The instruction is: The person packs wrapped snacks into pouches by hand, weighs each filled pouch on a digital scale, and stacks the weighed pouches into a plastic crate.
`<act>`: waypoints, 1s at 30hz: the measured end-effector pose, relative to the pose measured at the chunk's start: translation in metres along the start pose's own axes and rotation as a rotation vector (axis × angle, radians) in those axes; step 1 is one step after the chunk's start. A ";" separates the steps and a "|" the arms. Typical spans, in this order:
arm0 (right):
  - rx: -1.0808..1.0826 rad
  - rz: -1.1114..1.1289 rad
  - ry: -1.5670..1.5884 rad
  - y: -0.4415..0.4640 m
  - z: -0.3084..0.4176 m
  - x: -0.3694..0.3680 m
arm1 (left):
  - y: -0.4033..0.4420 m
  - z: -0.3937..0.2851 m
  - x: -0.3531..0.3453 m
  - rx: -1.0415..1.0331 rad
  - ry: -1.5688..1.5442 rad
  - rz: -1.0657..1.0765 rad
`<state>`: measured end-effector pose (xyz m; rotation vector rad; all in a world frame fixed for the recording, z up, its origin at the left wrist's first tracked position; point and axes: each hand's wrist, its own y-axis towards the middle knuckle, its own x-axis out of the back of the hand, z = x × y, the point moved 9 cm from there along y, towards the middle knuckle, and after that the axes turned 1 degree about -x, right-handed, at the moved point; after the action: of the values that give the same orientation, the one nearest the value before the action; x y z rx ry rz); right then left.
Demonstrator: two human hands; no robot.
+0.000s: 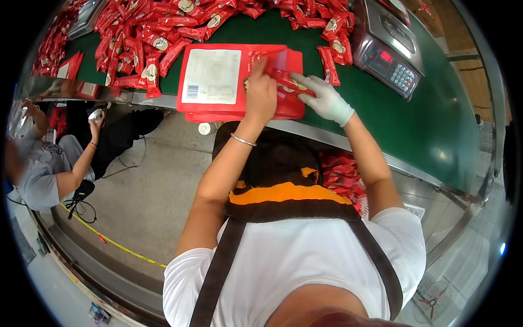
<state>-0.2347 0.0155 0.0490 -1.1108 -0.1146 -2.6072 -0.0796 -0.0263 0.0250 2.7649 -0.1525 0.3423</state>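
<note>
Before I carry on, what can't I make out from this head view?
All in the head view:
- Left hand: motion blur smears its fingers; grip unclear.
- Red packet at the right hand: fingers hide part.
- Lower red bags: covered by the top one; can't count.
- White label: print too small.
- Scale display: digits too small.
- Packet heap: cut off by the top edge.

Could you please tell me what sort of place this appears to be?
Probably a packing workshop: small red packets lie heaped on a long green work surface, with a digital scale and larger red bags nearby.
</note>
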 end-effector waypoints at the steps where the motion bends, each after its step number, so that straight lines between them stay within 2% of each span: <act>1: -0.001 -0.005 0.006 0.015 -0.002 -0.001 | -0.007 -0.024 -0.011 -0.163 0.129 0.070; 3: -0.147 0.465 -0.617 0.033 -0.027 -0.047 | -0.026 -0.058 -0.041 -0.457 0.265 0.178; 5: -0.113 0.256 -0.379 0.053 -0.035 -0.064 | -0.035 -0.095 -0.066 -0.564 0.390 0.324; 7: -0.073 0.110 -0.121 0.072 -0.038 -0.073 | -0.020 -0.099 -0.062 -0.583 0.418 0.308; 9: -0.071 0.053 0.081 0.084 -0.047 -0.077 | 0.010 -0.071 -0.045 -0.519 0.468 0.415; 10: -0.073 0.034 0.172 0.090 -0.051 -0.078 | 0.031 -0.031 -0.041 -0.503 0.530 0.534; 12: -0.082 0.010 0.286 0.092 -0.057 -0.079 | 0.080 -0.023 -0.004 -0.495 0.571 0.262; 13: -0.084 0.005 0.326 0.090 -0.059 -0.078 | 0.089 -0.014 0.001 -0.496 0.570 0.260; 15: -0.085 -0.016 0.379 0.086 -0.060 -0.075 | 0.094 0.039 -0.026 -0.246 0.622 0.782; 19: -0.102 -0.040 0.448 0.072 -0.063 -0.071 | 0.112 0.058 -0.020 -0.200 0.449 0.794; 21: -0.099 -0.054 0.471 0.072 -0.066 -0.070 | 0.118 0.040 -0.002 -0.316 0.508 0.618; 23: -0.103 -0.058 0.497 0.075 -0.070 -0.071 | 0.105 0.036 0.010 -0.285 0.574 0.595; 25: -0.102 -0.063 0.510 0.077 -0.072 -0.071 | 0.100 0.023 0.039 -0.233 0.727 0.337; 27: -0.096 -0.082 0.523 0.077 -0.075 -0.070 | 0.068 0.002 0.056 -0.253 0.742 0.194; 30: -0.095 -0.096 0.539 0.074 -0.076 -0.073 | 0.040 -0.009 0.035 -0.198 0.779 0.263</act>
<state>-0.2170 -0.0519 -0.0596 -0.4028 0.0776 -2.9208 -0.0532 -0.0624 0.0550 2.2244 -0.3229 1.3446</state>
